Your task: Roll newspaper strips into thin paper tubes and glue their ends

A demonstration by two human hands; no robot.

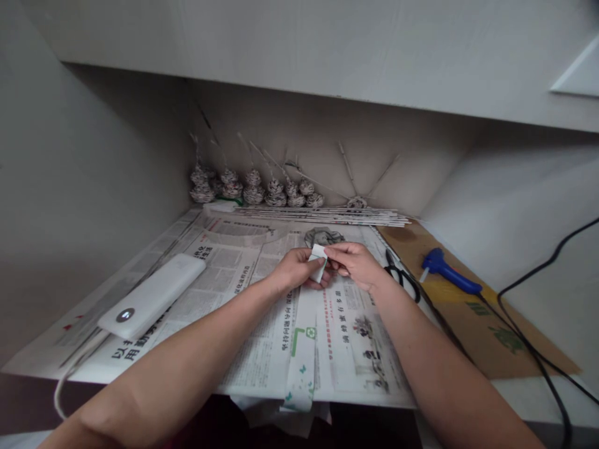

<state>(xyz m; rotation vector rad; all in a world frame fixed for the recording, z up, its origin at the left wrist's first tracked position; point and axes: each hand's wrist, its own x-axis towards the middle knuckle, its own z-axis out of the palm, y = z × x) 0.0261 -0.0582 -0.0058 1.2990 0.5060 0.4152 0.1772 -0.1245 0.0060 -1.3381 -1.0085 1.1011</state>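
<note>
Between both hands, a paper strip (304, 337): left hand (296, 269) and right hand (356, 264) pinch its folded end; scissors (400, 274) just right.

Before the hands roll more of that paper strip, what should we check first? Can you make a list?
1. Both hands on the paper strip: left hand and right hand pinch its top end: ok.
2. Strip lying flat on the newspaper: ok.
3. Strip's tail hangs over the desk edge: not ok.
4. Scissors away from the fingers: ok.
5. Glue gun off the newspaper, on cardboard: ok.
6. Glue gun hot: cannot tell.
</note>
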